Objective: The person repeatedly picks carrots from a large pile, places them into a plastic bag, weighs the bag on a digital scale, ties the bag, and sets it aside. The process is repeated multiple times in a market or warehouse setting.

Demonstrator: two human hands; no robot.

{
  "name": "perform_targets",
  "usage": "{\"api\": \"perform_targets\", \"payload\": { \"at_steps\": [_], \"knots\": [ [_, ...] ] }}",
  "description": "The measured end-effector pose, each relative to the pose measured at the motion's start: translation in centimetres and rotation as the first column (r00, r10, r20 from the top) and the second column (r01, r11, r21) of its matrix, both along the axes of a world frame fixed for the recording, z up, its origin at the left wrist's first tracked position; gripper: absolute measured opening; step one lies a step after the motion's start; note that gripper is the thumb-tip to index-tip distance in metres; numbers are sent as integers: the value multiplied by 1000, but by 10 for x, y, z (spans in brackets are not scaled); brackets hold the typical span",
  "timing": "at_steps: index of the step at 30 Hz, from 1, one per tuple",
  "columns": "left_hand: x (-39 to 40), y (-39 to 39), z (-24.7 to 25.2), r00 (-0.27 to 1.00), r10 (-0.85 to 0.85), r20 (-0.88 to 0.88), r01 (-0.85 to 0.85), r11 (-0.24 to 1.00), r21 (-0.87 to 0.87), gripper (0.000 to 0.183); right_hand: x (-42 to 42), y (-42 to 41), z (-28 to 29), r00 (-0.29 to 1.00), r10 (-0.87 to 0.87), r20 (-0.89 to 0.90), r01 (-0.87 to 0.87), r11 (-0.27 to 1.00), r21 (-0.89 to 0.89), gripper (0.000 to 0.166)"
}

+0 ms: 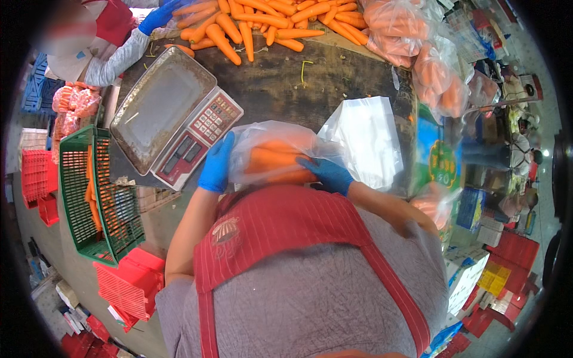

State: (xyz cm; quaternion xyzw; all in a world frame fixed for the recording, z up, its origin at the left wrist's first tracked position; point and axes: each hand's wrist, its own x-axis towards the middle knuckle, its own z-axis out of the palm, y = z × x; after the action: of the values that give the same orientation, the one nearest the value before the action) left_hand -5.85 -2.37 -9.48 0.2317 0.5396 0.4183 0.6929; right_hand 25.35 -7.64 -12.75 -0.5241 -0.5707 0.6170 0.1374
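Observation:
A clear plastic bag of carrots (277,156) lies between my two hands at the table's near edge, close against the red apron. My left hand (217,163), in a blue glove, holds the bag's left end. On its right side my right hand (329,173), gloved in blue too, grips the bag with the fingers over the plastic. A stack of flat white plastic bags (369,138) lies just right of the held bag. To the left stands a digital weighing scale (206,127) with a bare, worn metal pan (168,105).
Loose carrots (259,22) are heaped at the table's far side. Filled carrot bags (434,71) pile up at the far right. A co-worker's blue-gloved hand (156,18) reaches in at upper left. A green crate (105,197) and red crates (130,282) stand left of the table.

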Motion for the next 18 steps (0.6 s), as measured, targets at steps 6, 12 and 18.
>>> {"api": "perform_targets", "payload": {
  "at_steps": [6, 12, 18],
  "knots": [
    [1, -10, -3, 970, 25, -240, 49, 953, 298, 34, 10, 11, 4, 911, 254, 326, -411, 634, 655, 51],
    [6, -26, 16, 950, -35, -310, 130, 948, 290, 32, -11, 22, 58, 988, 59, 141, -129, 820, 558, 44],
    [12, -9, 30, 996, 27, -86, -5, 970, 242, 28, -21, 49, 32, 892, -73, 445, -131, 902, 412, 42]
  ]
}}
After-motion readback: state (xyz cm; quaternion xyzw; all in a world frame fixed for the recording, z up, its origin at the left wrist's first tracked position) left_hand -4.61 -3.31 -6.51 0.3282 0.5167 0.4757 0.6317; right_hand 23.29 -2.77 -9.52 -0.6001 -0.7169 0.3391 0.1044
